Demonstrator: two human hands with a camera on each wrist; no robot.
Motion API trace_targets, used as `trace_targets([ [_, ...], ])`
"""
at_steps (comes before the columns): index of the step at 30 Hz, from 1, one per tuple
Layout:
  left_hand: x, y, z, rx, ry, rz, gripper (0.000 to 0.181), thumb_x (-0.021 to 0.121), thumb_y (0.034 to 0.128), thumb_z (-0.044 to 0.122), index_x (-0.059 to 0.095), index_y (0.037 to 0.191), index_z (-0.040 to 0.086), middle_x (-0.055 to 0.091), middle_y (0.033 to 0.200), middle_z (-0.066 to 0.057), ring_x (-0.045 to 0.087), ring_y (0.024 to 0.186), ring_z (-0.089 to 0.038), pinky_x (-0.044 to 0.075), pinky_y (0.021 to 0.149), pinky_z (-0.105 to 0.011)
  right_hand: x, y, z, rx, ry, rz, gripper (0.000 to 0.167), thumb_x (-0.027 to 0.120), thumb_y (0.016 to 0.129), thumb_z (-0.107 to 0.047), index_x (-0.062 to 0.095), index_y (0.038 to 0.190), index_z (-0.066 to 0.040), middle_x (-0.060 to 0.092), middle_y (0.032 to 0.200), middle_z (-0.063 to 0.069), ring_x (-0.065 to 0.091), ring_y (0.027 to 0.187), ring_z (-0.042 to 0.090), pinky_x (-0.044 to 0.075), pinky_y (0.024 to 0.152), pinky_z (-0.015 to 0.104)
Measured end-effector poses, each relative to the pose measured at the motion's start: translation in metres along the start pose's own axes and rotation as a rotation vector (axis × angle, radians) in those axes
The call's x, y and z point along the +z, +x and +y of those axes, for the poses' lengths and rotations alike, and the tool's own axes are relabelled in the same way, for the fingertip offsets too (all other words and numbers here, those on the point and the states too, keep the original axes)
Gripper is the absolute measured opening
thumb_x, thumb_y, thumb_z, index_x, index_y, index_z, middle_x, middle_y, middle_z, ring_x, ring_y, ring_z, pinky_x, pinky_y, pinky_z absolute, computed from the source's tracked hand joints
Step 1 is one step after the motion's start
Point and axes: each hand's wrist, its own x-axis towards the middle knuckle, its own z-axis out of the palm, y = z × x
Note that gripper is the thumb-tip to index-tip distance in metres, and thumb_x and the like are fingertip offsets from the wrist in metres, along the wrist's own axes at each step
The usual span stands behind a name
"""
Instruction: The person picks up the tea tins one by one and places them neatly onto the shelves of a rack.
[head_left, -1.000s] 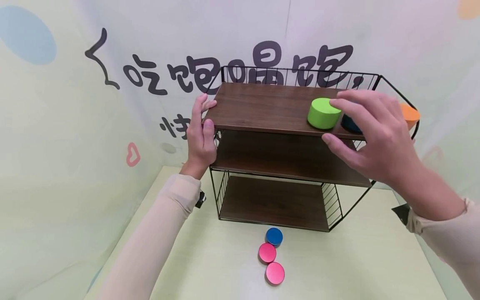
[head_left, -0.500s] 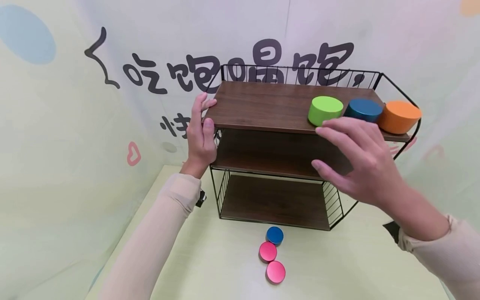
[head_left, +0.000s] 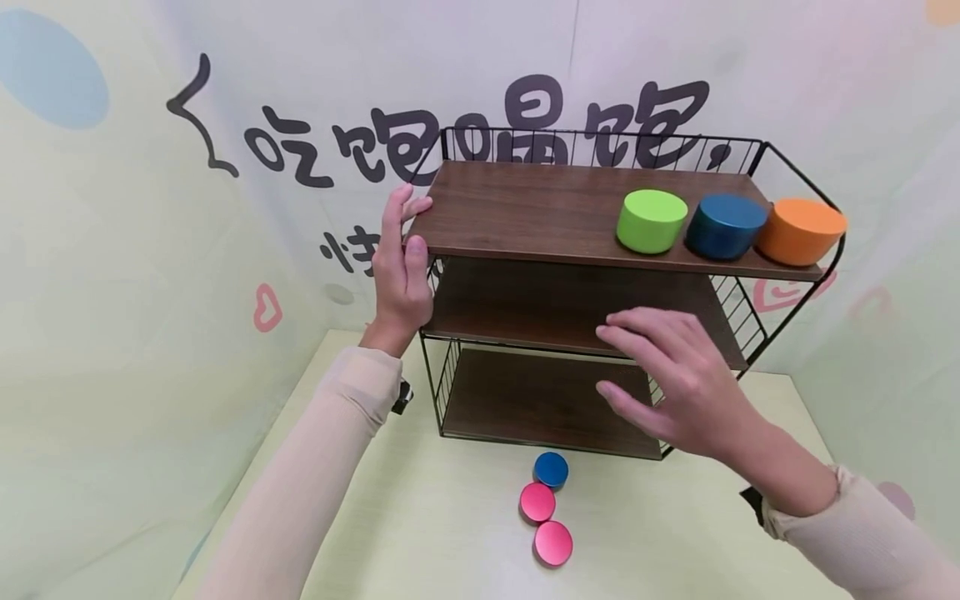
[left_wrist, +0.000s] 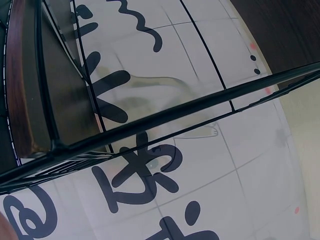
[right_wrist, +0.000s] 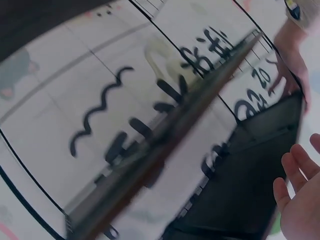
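Note:
A three-tier rack with dark wood boards and black wire sides (head_left: 517,208) stands on the table. My left hand (head_left: 401,275) grips the left edge of its top board, thumb at the front. Lined up along the right of that board are a green round block (head_left: 651,222), a dark blue one (head_left: 726,227) and an orange one (head_left: 801,232). In front of the middle tier hovers my right hand (head_left: 675,379), fingers loosely bent with nothing between them; the right wrist view shows its fingertips (right_wrist: 295,170) apart from the boards.
On the pale table (head_left: 420,517), in front of the rack, lie a blue round piece (head_left: 551,470) and two pink ones (head_left: 537,502) in a short row. Behind the rack hangs a printed white cloth (head_left: 315,100) with black lettering.
My right hand has come away from the blocks on the top board and dropped down and leftward, uncovering the blue and orange ones. The left hand has stayed in place.

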Motion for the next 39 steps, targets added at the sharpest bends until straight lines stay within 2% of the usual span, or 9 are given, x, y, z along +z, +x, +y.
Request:
trace_targets([
  [10, 0.0, 0.001, 0.001, 0.009, -0.002, 0.004, 0.044, 0.035, 0.0876, -0.004, 0.043, 0.128, -0.019, 0.062, 0.112, -0.033, 0.058, 0.111, -0.045, 0.039, 0.104, -0.041, 0.025, -0.04, -0.006, 0.045, 0.044, -0.065, 0.051, 0.054, 0.098, -0.049, 0.07, 0.117, -0.005, 0.067, 0.116, 0.012, 0.062, 0.106, 0.029, 0.04, 0.095, 0.034],
  [16, 0.0, 0.001, 0.001, 0.006, -0.005, 0.007, 0.044, 0.034, 0.088, -0.003, 0.043, 0.129, -0.018, 0.062, 0.112, -0.033, 0.058, 0.112, -0.044, 0.04, 0.102, -0.039, 0.041, -0.065, -0.013, 0.054, 0.063, -0.109, 0.05, 0.052, 0.098, -0.05, 0.07, 0.12, -0.008, 0.068, 0.118, 0.008, 0.063, 0.106, 0.025, 0.048, 0.085, 0.04],
  [20, 0.001, 0.0, 0.0, 0.003, -0.008, 0.008, 0.045, 0.034, 0.088, -0.003, 0.044, 0.129, -0.017, 0.063, 0.112, -0.032, 0.058, 0.112, -0.042, 0.04, 0.102, -0.038, 0.051, -0.081, -0.019, 0.06, 0.095, -0.14, 0.048, 0.053, 0.098, -0.047, 0.07, 0.121, -0.009, 0.068, 0.117, 0.007, 0.063, 0.103, 0.022, 0.051, 0.08, 0.04],
  [29, 0.001, 0.0, 0.0, 0.006, -0.01, 0.009, 0.045, 0.034, 0.0866, -0.005, 0.043, 0.129, -0.018, 0.062, 0.112, -0.033, 0.058, 0.112, -0.044, 0.039, 0.104, -0.04, 0.076, -0.115, -0.033, 0.113, 0.161, -0.212, 0.042, 0.064, 0.094, -0.042, 0.069, 0.121, -0.011, 0.068, 0.117, 0.004, 0.063, 0.104, 0.019, 0.054, 0.081, 0.039],
  [35, 0.001, 0.0, 0.001, -0.003, -0.006, 0.006, 0.045, 0.034, 0.0868, -0.005, 0.043, 0.129, -0.018, 0.062, 0.112, -0.033, 0.057, 0.112, -0.044, 0.039, 0.103, -0.04, 0.09, -0.135, -0.041, 0.168, 0.177, -0.276, 0.044, 0.061, 0.095, -0.047, 0.067, 0.123, -0.014, 0.066, 0.119, 0.001, 0.062, 0.104, 0.017, 0.055, 0.081, 0.038],
  [39, 0.001, -0.001, 0.0, 0.004, -0.01, 0.007, 0.044, 0.034, 0.0878, -0.004, 0.043, 0.129, -0.019, 0.062, 0.112, -0.033, 0.057, 0.112, -0.044, 0.039, 0.103, -0.041, 0.098, -0.148, -0.046, 0.183, 0.19, -0.283, 0.039, 0.064, 0.094, -0.042, 0.067, 0.122, -0.015, 0.067, 0.117, 0.001, 0.062, 0.104, 0.017, 0.053, 0.083, 0.038],
])
